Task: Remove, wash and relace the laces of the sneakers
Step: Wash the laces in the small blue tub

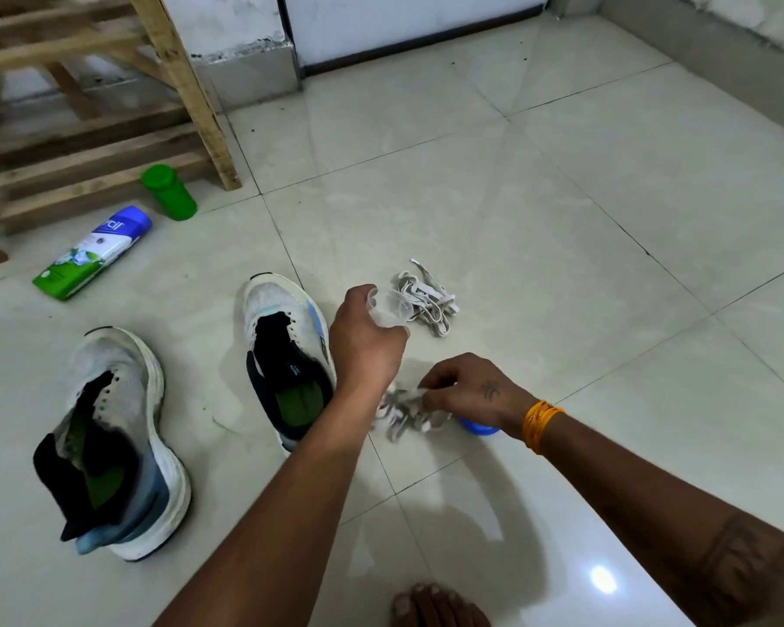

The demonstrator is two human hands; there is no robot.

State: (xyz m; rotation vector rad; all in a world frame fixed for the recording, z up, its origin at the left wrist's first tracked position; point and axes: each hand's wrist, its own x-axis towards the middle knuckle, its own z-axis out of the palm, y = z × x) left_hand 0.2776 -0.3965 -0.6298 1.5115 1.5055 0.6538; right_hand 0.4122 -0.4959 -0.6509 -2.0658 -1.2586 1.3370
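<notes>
From the head camera I see my left hand curled round a small clear cup, held just above the floor beside the right-hand sneaker. My right hand pinches a bunched lace lying on the tiles. A second lace bundle lies just beyond the cup. The other sneaker sits well left; open tile stretches right and ahead.

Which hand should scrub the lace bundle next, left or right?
Right, probably. The right hand already pinches the crumpled white lace bundle on the glossy tiled floor. The left hand has its grip taken up by a small clear plastic cup.
</notes>
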